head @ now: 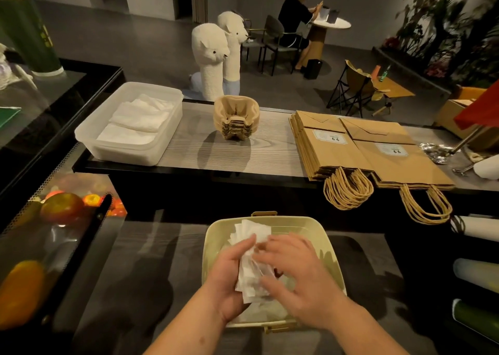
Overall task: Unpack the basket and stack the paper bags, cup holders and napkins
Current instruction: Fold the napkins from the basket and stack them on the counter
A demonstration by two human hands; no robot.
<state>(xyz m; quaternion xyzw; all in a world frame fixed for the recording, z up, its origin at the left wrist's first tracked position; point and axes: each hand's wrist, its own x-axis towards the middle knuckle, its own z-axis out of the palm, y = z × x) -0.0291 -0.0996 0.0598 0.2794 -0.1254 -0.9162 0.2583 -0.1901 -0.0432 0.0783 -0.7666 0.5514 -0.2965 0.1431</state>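
A bundle of napkins [249,263] is gripped over the basket [310,227] by 2 hands, left hand [229,279] and right hand [299,276], fingers [244,245] curled around it.

Both forearms reach forward, left hand [229,279] and right hand [299,276] cupped together, fingers curled.

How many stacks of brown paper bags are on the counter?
2. One stack of brown paper bags lies right of the cup holders; the second stack lies beside it, further right. The number of bags per stack is unclear.
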